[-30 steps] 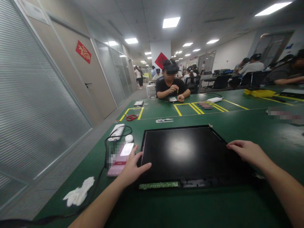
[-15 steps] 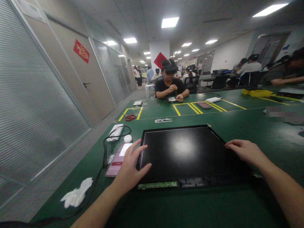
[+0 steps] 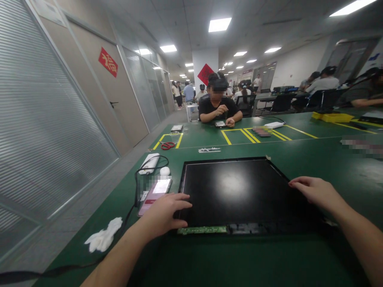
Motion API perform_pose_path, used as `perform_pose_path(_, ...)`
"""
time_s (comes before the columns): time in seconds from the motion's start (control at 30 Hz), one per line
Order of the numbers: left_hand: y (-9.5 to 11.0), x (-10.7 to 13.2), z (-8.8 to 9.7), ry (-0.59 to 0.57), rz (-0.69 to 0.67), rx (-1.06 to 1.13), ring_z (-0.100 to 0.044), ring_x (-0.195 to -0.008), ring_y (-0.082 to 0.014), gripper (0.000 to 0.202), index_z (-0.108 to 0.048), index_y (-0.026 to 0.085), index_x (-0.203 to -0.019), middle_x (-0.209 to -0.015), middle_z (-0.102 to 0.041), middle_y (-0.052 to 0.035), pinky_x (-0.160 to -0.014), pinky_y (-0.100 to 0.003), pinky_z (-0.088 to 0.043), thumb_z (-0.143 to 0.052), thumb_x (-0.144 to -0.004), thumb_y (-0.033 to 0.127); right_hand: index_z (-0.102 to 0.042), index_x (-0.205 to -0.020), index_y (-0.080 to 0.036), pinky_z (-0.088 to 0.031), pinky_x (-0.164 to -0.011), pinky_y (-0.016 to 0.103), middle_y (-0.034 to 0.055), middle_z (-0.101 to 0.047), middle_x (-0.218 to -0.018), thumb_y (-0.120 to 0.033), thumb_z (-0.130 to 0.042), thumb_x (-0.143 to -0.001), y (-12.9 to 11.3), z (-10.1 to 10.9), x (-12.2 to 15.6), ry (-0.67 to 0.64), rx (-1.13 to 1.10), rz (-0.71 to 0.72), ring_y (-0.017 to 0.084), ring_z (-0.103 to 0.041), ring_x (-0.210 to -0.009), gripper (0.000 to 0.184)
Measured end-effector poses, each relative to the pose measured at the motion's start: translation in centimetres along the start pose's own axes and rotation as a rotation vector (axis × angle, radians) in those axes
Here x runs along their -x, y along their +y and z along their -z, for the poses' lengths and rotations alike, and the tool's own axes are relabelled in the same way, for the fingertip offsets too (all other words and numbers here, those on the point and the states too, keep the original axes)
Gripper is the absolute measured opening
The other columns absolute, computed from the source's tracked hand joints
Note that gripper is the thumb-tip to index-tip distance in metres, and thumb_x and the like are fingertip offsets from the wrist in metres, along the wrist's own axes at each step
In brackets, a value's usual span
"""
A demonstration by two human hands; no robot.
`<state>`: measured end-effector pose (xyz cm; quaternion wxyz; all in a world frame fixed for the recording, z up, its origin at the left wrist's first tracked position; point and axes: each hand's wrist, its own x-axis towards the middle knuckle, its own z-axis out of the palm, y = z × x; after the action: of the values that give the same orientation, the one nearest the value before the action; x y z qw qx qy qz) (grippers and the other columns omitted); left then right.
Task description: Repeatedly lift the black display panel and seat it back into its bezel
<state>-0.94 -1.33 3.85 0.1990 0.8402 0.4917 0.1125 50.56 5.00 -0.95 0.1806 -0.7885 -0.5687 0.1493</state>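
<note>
Black panel point(image 3: 233, 193) lies partly under the spread-fingered left hand point(image 3: 163, 212).

slim bare hands point(image 3: 318, 194), bare forearms point(image 3: 357, 235) tapering to bare wrists point(image 3: 341, 209)

A tape-marked green worktable point(image 3: 203, 134), glazed partitions point(image 3: 146, 75), ceiling lights point(image 3: 220, 24) and, apparently, seated workers point(image 3: 326, 81) in the blurred rear indicate an office-style workshop.

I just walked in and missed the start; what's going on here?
A bare left hand is spread over the left edge of a black rectangular screen panel lying on a green table; the right hand is at its right edge. Whether either grips it is unclear. A narrow green circuit board shows along its near side.
</note>
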Motion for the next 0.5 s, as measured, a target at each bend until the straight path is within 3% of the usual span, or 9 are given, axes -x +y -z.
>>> perform_pose_path(0.23,-0.09,0.07,-0.13,0.011,-0.042,0.025,-0.069,-0.115,-0.0326,0.046,-0.079,0.033,-0.114,-0.131,-0.072,-0.0056,-0.101,-0.041,-0.05,-0.08,-0.069,0.024,-0.081,-0.087,-0.027,-0.048,-0.066,0.035,0.0073,-0.075,-0.083,-0.051,-0.054,-0.076,-0.02,0.19,-0.09,-0.005,0.004,0.023,0.024,-0.066,-0.069,0.037)
perform_pose_path(0.4,0.07,0.14,-0.24,-0.045,-0.033,-0.026,-0.069,-0.117,-0.032,0.049,-0.076,0.034,-0.12,-0.133,-0.071,-0.0045,-0.103,-0.042,-0.049,-0.076,-0.072,0.023,-0.082,-0.09,-0.026,-0.048,-0.068,0.035,0.0067,-0.077,-0.091,-0.048,-0.053,-0.076,-0.57,0.25,0.17,-0.002,0.016,-0.021,0.024,-0.066,-0.072,0.038)
perform_pose_path(0.5,0.08,0.13,-0.25,-0.014,-0.048,-0.009,-0.07,-0.114,-0.0302,0.048,-0.077,0.034,-0.117,-0.128,-0.073,-0.0036,-0.102,-0.039,-0.05,-0.075,-0.071,0.021,-0.081,-0.09,-0.026,-0.048,-0.067,0.035,0.0069,-0.076,-0.088,-0.049,-0.052,-0.077,-0.54,0.22,0.17,-0.017,0.023,-0.015,0.024,-0.066,-0.07,0.039)
